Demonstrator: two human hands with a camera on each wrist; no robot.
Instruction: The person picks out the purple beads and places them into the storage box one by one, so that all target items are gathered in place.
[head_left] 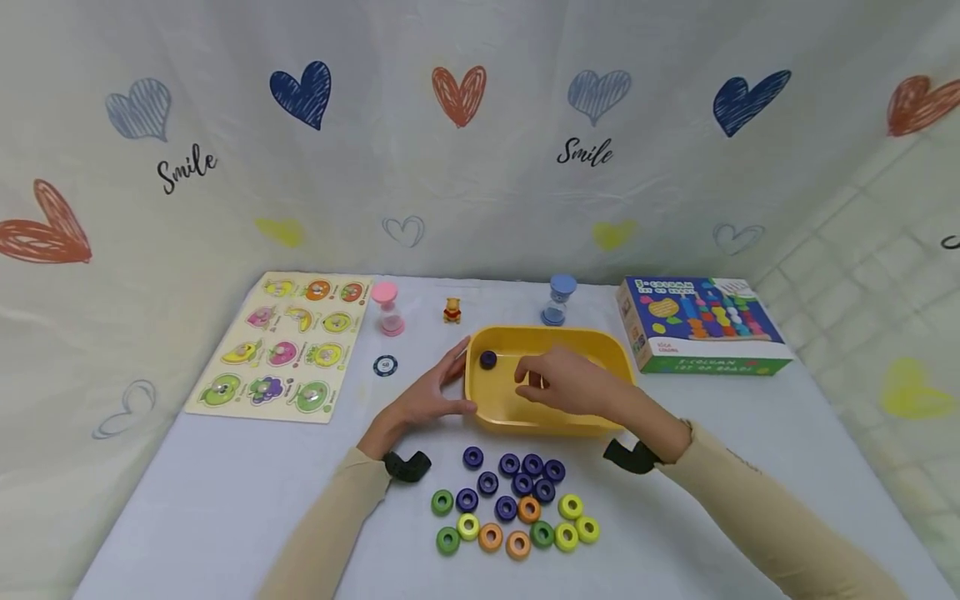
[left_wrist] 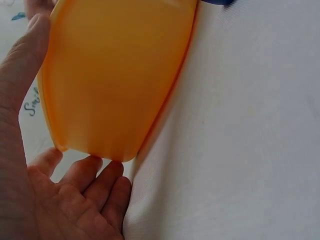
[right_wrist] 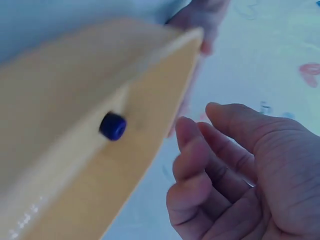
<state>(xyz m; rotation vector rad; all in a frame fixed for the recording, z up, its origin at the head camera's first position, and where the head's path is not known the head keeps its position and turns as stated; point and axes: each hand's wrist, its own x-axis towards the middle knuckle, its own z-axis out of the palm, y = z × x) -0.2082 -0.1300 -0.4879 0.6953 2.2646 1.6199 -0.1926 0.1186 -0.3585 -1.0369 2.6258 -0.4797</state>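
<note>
A yellow plastic tray stands in the middle of the table, with one dark blue ring bead inside near its left end. My left hand holds the tray's left end, thumb at the near corner and fingers along the end wall; the left wrist view shows the fingertips against the wall. Over the tray is my right hand, fingers loosely bent. Thumb and fingertips stand apart with nothing between them in the right wrist view, where the bead lies in the tray.
In front of the tray lie several dark blue beads, plus green, yellow and orange beads. Around it are a fruit puzzle board, pink sand timer, round chip, bear figure, blue sand timer and game box.
</note>
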